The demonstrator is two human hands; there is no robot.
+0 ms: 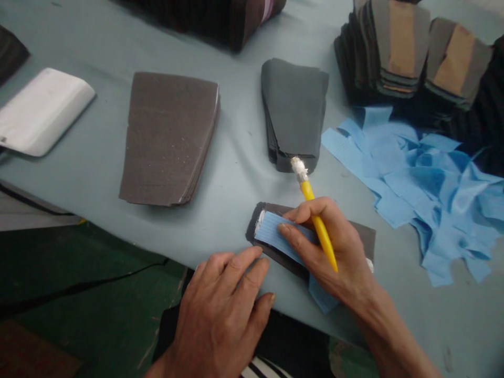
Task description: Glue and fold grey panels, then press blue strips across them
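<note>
A yellow-handled brush point(322, 231) with a white-coated tip rests between the fingers of my right hand point(342, 252). The thumb and fingertips of that hand touch a light blue fabric strip point(279, 231) lying along a dark fabric piece point(364, 241). White paste shows at the strip's left end. My left hand point(228, 304) is at the table edge, fingers stretched out, its fingertips by the near edge of the dark piece. Another blue scrap point(322, 295) pokes out beneath my right hand. Just beyond the brush tip lies a stack of dark grey pieces point(297, 107).
Loose blue strips point(425, 178) are heaped at the right. Behind them stand piles of dark pieces with tan strips point(401, 42). A brown stack point(169, 136) and a white device point(45, 110) lie left on the table point(236, 173). A dark bundle point(205, 18) is at the back.
</note>
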